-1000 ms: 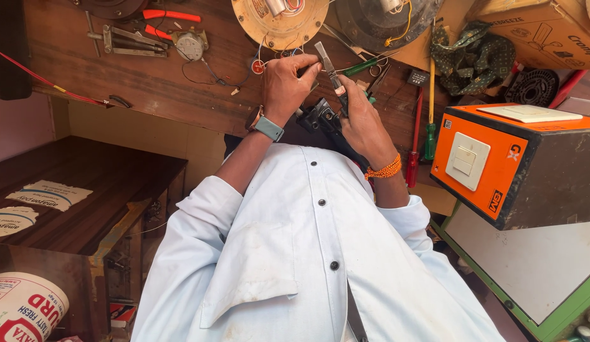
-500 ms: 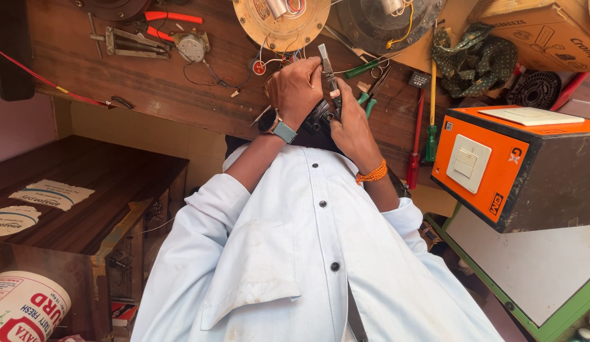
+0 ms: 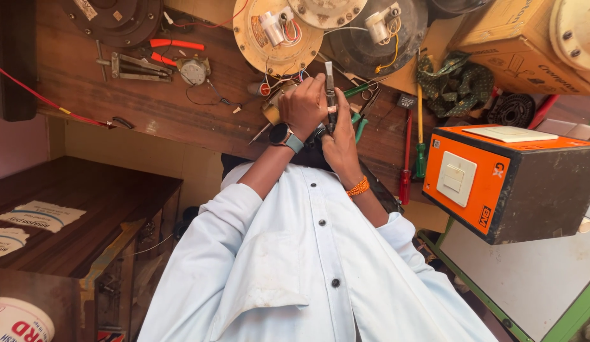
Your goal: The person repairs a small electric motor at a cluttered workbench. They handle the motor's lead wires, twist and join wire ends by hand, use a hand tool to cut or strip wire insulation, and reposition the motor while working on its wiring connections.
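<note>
My left hand [image 3: 304, 104], with a watch on the wrist, is closed over the workbench where red and blue wires [image 3: 294, 78] run down from a tan round motor plate [image 3: 276, 31]. My right hand [image 3: 340, 142], with an orange thread on the wrist, presses against it and grips a slim dark metal tool [image 3: 330, 85] that stands upright between the two hands. What the left fingers pinch is hidden. My white shirt [image 3: 307, 272] fills the lower part of the view.
The wooden bench [image 3: 181, 107] carries red-handled pliers [image 3: 174, 45], a metal clamp [image 3: 133, 66], green-handled pliers [image 3: 358, 123], screwdrivers [image 3: 419, 145], a second dark motor disc [image 3: 365, 44] and cardboard boxes [image 3: 523, 44]. An orange and black switch box [image 3: 498, 183] stands right. A dark cabinet [image 3: 73, 228] is left.
Both hands have closed together and shifted slightly toward the motor plate. The metal tool has turned from a slant to nearly upright between them.
</note>
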Demonstrator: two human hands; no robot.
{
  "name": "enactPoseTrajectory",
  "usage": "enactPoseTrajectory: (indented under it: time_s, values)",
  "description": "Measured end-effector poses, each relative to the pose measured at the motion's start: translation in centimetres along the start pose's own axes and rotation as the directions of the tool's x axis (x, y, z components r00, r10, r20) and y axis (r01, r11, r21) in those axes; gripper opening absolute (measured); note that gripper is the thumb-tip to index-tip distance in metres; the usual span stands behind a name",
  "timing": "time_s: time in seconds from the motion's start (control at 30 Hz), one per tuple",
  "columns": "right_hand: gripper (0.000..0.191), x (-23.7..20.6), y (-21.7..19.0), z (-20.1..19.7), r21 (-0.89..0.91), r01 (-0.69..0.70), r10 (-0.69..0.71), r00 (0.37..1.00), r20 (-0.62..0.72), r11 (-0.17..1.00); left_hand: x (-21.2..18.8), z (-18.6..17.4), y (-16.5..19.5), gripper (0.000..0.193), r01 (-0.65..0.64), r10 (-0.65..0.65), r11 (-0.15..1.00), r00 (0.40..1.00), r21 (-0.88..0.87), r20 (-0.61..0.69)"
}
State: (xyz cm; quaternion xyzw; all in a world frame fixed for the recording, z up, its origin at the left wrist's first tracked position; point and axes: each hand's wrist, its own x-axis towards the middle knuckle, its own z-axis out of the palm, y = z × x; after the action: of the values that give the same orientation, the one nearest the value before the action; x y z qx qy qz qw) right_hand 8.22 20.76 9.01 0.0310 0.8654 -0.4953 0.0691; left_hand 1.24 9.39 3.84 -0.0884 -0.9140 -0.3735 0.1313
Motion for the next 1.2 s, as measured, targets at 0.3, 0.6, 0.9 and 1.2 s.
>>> enactPoseTrajectory:
  time_s: [0.3,0.6,0.9,1.2]
  values:
    - [0.093,-0.3,-1.8,1.0,0.268,-0.185,0.243,0.949,-0.199,0.945,0.3,2.0,0.5,0.009,0.076,-0.074,0.995,0.997,0.069,-0.033]
    - [0.092,0.1,6.7,-9.7,0.387,-0.149,0.313,0.859,-0.406,0.910,-1.9,-4.0,-1.9,0.011,0.157,-0.200,0.892,0.978,-0.424,-0.058]
    - [0.090,0.7,16.0,-4.4,-0.173,-0.220,0.059,0.762,-0.645,0.960,-3.6,-7.6,-4.1,0.020,0.528,-0.360,0.371,0.840,-0.764,0.406]
    - [0.022,5.1,5.3,-4.9,0.071,0.010,-0.003,0.995,-0.098,0.997,-6.0,-8.4,-5.9,0.019,0.547,-0.330,0.357,0.832,-0.757,0.446]
